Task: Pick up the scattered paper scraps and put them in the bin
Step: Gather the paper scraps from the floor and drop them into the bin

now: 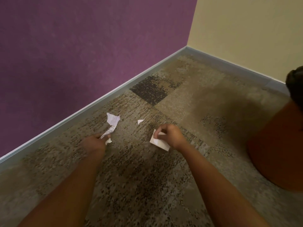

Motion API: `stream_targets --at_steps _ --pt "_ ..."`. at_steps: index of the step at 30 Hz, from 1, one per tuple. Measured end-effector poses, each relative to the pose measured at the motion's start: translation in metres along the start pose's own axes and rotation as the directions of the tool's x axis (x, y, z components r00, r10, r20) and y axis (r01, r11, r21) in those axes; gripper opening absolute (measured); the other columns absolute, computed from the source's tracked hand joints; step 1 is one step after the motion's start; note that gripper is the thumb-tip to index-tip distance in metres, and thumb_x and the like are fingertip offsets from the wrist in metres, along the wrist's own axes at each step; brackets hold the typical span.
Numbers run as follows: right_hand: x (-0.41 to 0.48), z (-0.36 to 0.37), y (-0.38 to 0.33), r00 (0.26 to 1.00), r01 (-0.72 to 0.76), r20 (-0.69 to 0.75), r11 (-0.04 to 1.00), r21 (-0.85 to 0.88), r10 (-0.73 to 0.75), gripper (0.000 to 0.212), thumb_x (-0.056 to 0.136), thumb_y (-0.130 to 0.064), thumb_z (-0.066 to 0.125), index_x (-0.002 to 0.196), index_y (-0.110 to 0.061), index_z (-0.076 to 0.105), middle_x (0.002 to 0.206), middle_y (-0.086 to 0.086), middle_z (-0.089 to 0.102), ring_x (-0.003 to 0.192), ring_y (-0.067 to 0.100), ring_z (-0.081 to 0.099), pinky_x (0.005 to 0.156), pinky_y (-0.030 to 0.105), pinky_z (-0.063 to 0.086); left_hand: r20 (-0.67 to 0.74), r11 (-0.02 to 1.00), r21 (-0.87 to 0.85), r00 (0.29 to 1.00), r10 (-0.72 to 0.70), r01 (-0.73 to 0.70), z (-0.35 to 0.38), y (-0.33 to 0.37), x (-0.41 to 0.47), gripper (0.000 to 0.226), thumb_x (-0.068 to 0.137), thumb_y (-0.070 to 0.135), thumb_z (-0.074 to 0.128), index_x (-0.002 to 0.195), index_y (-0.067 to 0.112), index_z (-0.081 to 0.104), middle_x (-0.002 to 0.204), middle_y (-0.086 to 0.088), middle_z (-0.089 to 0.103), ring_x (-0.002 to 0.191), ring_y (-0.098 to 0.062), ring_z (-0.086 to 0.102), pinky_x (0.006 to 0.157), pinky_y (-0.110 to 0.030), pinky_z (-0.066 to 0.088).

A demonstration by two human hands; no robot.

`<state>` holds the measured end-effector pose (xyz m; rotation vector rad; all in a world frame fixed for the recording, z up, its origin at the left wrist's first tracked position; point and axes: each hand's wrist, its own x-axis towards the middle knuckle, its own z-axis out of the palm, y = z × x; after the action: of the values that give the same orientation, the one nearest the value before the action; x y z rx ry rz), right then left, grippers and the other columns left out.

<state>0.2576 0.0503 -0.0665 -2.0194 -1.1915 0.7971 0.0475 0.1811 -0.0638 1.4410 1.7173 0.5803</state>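
My left hand (95,143) is closed around a torn printed paper scrap (112,122) that sticks up and away from my fingers; a small crumpled bit (108,141) shows at my fingertips. My right hand (168,134) grips a white folded paper piece (159,142) just above the carpet. One small white scrap (140,121) lies loose on the carpet between and beyond both hands. A brown-orange rounded bin (277,151) stands at the right edge, its opening hidden from view.
Patterned brown and beige carpet (164,177) covers the floor. A purple wall (82,46) with a grey skirting board (98,104) runs along the left, and a cream wall (254,30) meets it at the corner. Something dark (295,86) shows above the bin.
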Motion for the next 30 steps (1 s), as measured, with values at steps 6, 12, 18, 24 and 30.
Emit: stream_targets --at_steps 6,12,18,24,30 --pt "-0.026 -0.06 -0.027 0.916 -0.049 -0.386 0.985 0.166 0.111 0.004 0.084 -0.016 0.07 0.086 -0.017 0.074 0.097 -0.008 0.061 0.086 0.009 0.053 0.058 0.011 0.039 0.05 0.982 -0.181 0.997 0.067 -0.057 0.018 0.05 -0.032 0.04 0.079 0.022 0.075 0.114 0.002 0.069 0.112 -0.013 0.071 0.091 -0.026 0.066 0.074 -0.026 0.044" --pt "-0.075 -0.134 -0.051 0.757 0.018 -0.645 0.983 0.183 0.106 0.011 0.08 -0.018 0.074 0.091 -0.016 0.073 0.092 -0.003 0.066 0.084 0.01 0.058 0.063 0.016 0.046 0.151 0.929 -0.338 0.966 0.209 -0.148 0.032 0.118 -0.082 0.036 0.074 0.012 0.079 0.107 -0.001 0.07 0.091 -0.011 0.069 0.07 -0.021 0.061 0.071 -0.033 0.057" --pt "-0.14 -0.204 -0.074 0.589 0.074 -0.807 0.993 0.094 0.033 0.023 0.08 -0.017 0.074 0.1 -0.019 0.063 0.084 -0.012 0.058 0.07 -0.007 0.051 0.053 0.002 0.042 0.252 0.895 -0.418 0.926 0.282 -0.159 0.043 0.18 -0.151 0.035 0.068 0.017 0.083 0.101 0.007 0.074 0.088 -0.007 0.072 0.081 -0.026 0.072 0.083 -0.039 0.059" --pt "-0.211 -0.265 -0.088 0.434 0.074 -0.901 0.995 0.067 0.028 0.028 0.08 -0.023 0.073 0.105 -0.028 0.063 0.085 -0.009 0.062 0.082 0.008 0.061 0.077 0.033 0.058 0.359 0.84 -0.489 0.823 0.44 -0.236 0.06 0.233 -0.238 0.035 0.071 0.015 0.081 0.103 0.004 0.073 0.09 -0.008 0.073 0.07 -0.02 0.067 0.077 -0.032 0.06" --pt "-0.262 -0.315 -0.079 0.31 0.051 -0.95 0.997 0.062 0.044 0.029 0.076 -0.027 0.072 0.105 -0.025 0.069 0.092 -0.006 0.067 0.085 0.008 0.065 0.085 0.035 0.057 0.426 0.797 -0.521 0.715 0.554 -0.307 0.093 0.278 -0.316 0.031 0.068 0.013 0.084 0.095 0.001 0.074 0.096 -0.013 0.075 0.084 -0.023 0.072 0.084 -0.037 0.06"
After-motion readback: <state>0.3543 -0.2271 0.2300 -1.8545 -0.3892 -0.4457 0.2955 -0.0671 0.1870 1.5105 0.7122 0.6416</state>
